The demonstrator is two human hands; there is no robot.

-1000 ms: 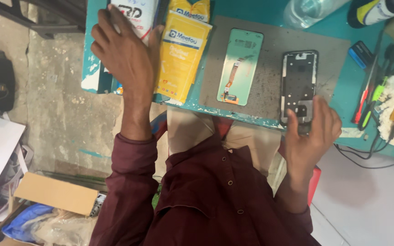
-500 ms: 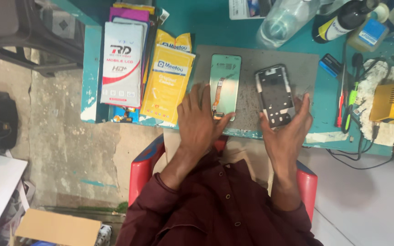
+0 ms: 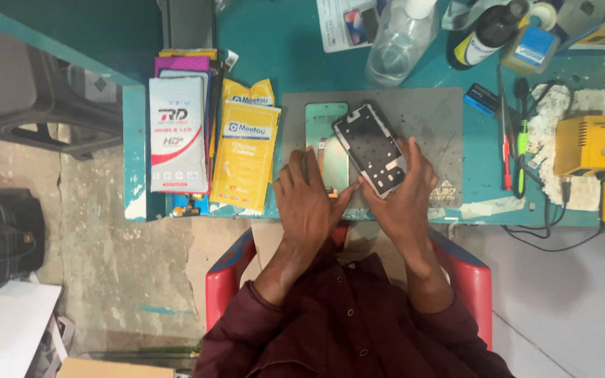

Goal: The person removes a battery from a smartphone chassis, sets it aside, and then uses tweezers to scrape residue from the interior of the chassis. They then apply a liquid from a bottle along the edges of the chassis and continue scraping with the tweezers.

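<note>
Teal table [image 3: 288,49], cluttered; grey mat [image 3: 442,112] at its near edge. Right hand [image 3: 404,192] grasps a phone frame [image 3: 371,148], tilted over the mat's near part. Left hand [image 3: 309,196] lies flat, fingers loose, touching a green screen panel [image 3: 320,129] beside the frame. Yellow packets [image 3: 245,150] toward the left edge; bottle [image 3: 400,38] at the far edge.

- I see a teal workbench [image 3: 281,42] across the top of the frame.
- Cracked concrete floor [image 3: 106,266] fills lower left.
- A red plastic chair [image 3: 222,287] sits at centre bottom.
</note>
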